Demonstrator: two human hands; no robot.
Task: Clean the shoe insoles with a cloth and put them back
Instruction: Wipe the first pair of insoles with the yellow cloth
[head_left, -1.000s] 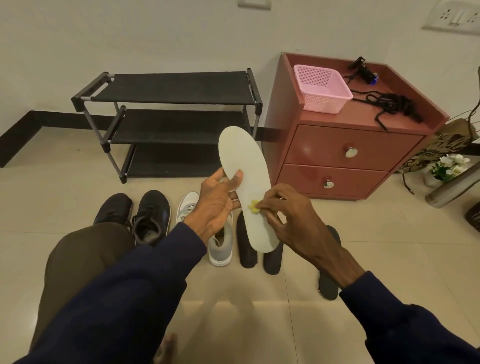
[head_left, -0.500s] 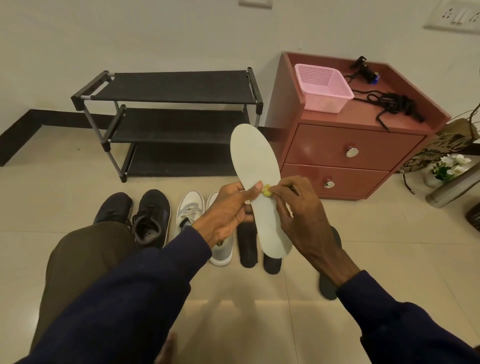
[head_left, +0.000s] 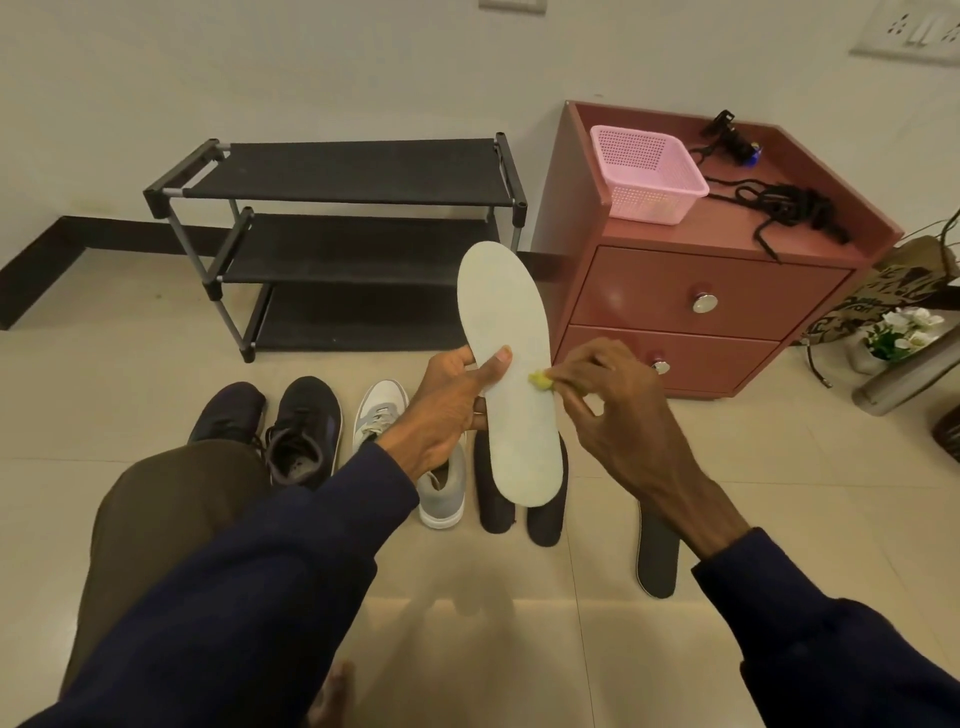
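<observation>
1. L hand (head_left: 447, 410) grips a white insole (head_left: 506, 374) mid-length, thumb across its face, toe end up, in front of the black shoe rack (head_left: 332, 234).
2. R hand (head_left: 613, 410) pinches a small yellow cloth (head_left: 540, 379) against the insole's right edge.
3. Floor in front of the rack: black sneakers (head_left: 304, 431), grey sneakers (head_left: 441, 491), two black insoles (head_left: 496, 506); third black insole (head_left: 655, 558) apart, further right.

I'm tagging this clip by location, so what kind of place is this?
Probably a home entryway or bedroom corner: a black shoe rack stands by the wall, sneakers line the tiled floor, and a two-drawer cabinet holds a pink basket.
</observation>
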